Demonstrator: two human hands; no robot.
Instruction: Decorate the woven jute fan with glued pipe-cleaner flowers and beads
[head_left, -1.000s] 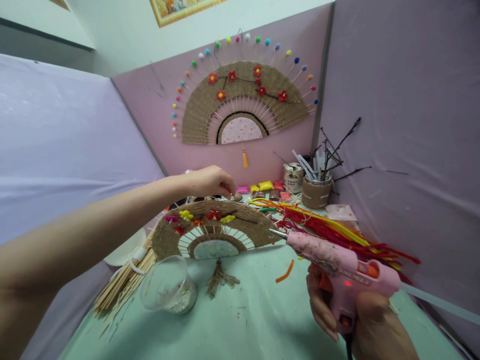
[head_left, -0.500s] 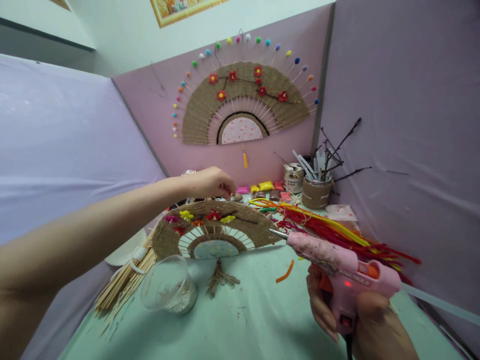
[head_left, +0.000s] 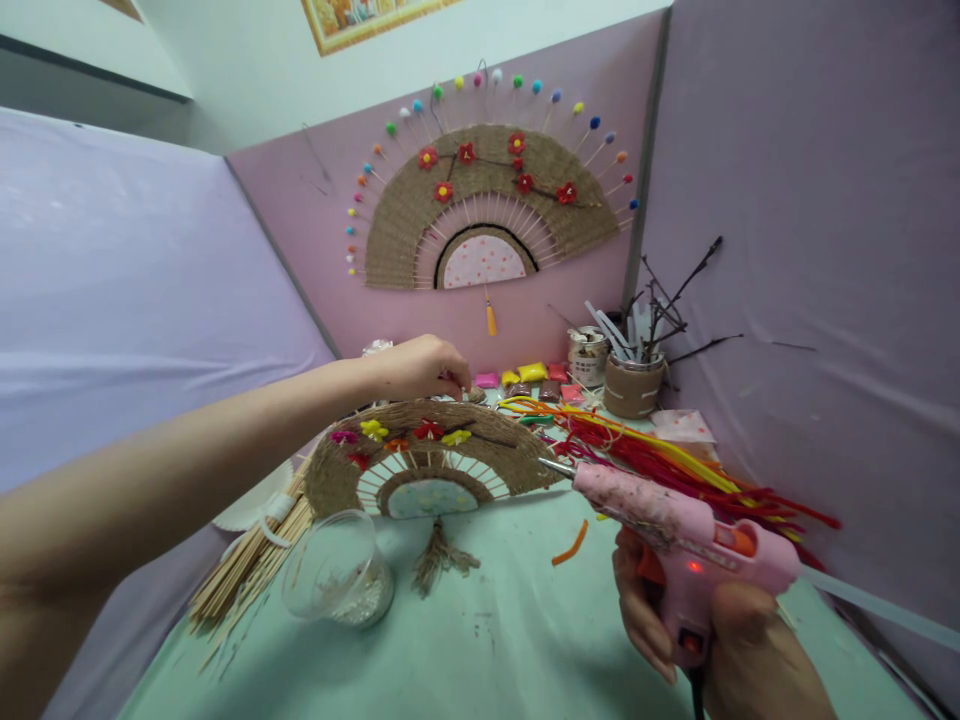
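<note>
My right hand (head_left: 750, 640) is wrapped round a pink hot glue gun (head_left: 697, 530), its red light lit and its metal nozzle pointing left at the right end of a woven twine fan (head_left: 334, 480). The fan leans on the table, with coloured felt-like flowers, a twig, a pale half-round centre and a twine tassel (head_left: 441, 560). Stretched over the fan's top edge, my left hand (head_left: 431, 366) has its fingers curled down together. Their tips are partly hidden, so I cannot make out what they hold.
A clear cup (head_left: 330, 560) of small white pieces lies in front, beside bundled sticks (head_left: 255, 560). Coloured pipe cleaners (head_left: 652, 460), a twine-wrapped pot (head_left: 634, 388) of twigs and glue sticks, and small packets (head_left: 532, 371) are behind. A larger fan (head_left: 397, 230) hangs above.
Almost nothing differs. Both hands, the glue gun and the fan keep nearly the same places.
</note>
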